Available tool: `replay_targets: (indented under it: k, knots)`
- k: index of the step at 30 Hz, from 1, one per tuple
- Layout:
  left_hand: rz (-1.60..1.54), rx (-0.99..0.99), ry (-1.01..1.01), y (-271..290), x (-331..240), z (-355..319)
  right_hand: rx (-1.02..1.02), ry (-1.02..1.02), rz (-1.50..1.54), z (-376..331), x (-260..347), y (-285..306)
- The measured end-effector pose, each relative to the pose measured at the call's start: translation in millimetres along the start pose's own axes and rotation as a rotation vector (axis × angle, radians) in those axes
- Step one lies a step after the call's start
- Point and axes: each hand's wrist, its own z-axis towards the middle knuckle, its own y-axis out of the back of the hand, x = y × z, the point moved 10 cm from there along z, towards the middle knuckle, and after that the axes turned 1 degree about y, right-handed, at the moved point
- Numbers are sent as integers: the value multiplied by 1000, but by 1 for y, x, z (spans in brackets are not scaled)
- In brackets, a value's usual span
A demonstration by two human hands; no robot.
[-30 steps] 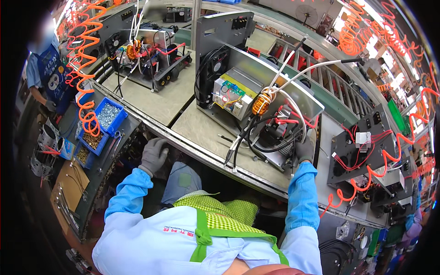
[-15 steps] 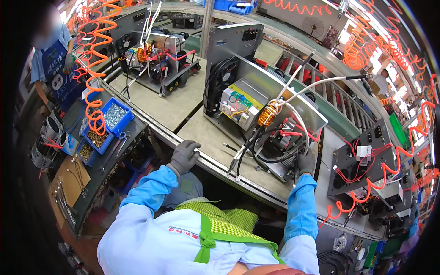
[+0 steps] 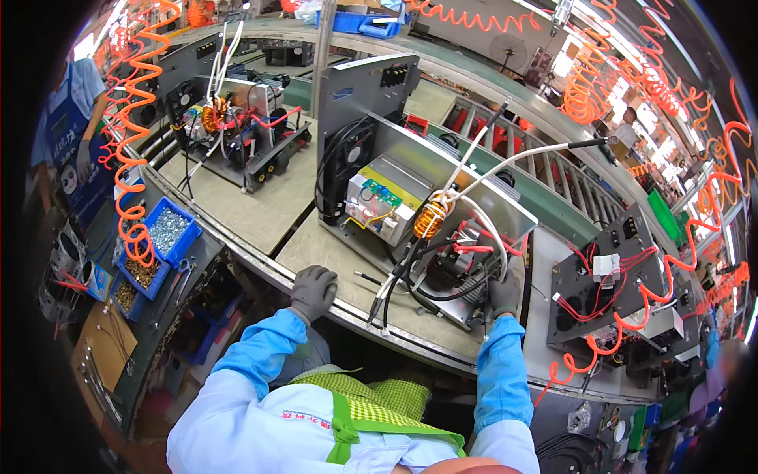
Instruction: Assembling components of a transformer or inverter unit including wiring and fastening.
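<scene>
At ten o'clock I see a second open chassis with red and white wiring, standing on its own grey pallet board. At nine o'clock, blue bins hold silvery screws, and just below them more bins carry darker hardware. An orange coiled air hose hangs over that side. A person in a blue apron stands at the far nine o'clock edge. At three o'clock I make out a black panel strung with red wires.
</scene>
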Motion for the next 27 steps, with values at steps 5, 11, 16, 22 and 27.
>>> replay_targets:
  k: [5, 11, 16, 22, 27]
  knots:
    - [-9, -10, 1, 1, 0, 3, -13, 15, 12, 5, -3, 0]
    - [-11, -27, 2, 1, -2, 4, -26, 30, 18, 9, -14, -6]
    - [-5, -39, -8, 5, -4, 4, -16, 12, 41, 9, -17, -9]
    - [-7, -19, -4, 0, 0, 1, 2, 19, 45, 10, -17, -12]
    - [-6, -5, -12, 4, -7, 4, -9, 36, 82, 6, -11, -8]
